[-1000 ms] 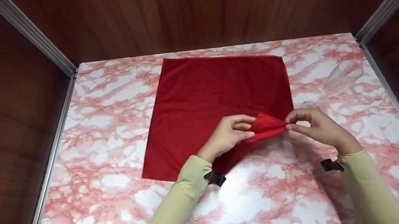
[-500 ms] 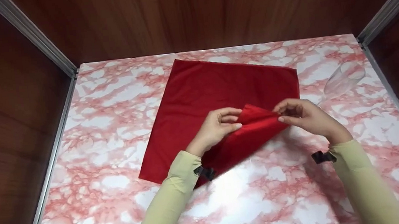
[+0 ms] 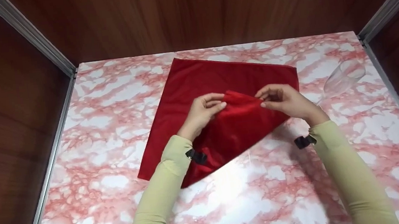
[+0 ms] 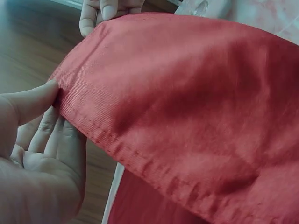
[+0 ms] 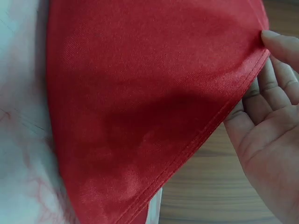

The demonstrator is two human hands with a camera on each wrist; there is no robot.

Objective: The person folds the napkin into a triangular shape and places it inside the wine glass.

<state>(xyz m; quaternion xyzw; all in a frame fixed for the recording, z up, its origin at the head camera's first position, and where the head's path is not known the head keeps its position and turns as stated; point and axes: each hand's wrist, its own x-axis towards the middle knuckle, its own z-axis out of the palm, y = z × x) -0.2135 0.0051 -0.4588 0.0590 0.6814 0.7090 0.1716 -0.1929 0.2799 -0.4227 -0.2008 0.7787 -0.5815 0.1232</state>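
Observation:
A red cloth napkin (image 3: pixel 189 87) lies spread at an angle on the table, its near right part lifted and folded back toward the middle. My left hand (image 3: pixel 201 112) pinches the lifted part near its tip between thumb and fingers. To the right, my right hand (image 3: pixel 283 100) pinches the same raised flap by its edge. In the left wrist view the napkin (image 4: pixel 187 93) hangs in a broad sheet from both hands, its stitched hem showing. The right wrist view has the thumb and fingers of the right hand (image 5: pixel 275 107) on the hem of the napkin (image 5: pixel 149 84).
A clear stemmed glass (image 3: pixel 344 78) lies on its side to the right of the napkin, its foot end hidden near the right wrist. The table top (image 3: pixel 105 136) has a red and white marbled pattern. Dark wood panels (image 3: pixel 211 10) with metal edges stand around it.
Both hands have moved away from the body and to the left, carrying the pinched flap further over the napkin. The napkin has turned slightly, and more of its near side is folded up.

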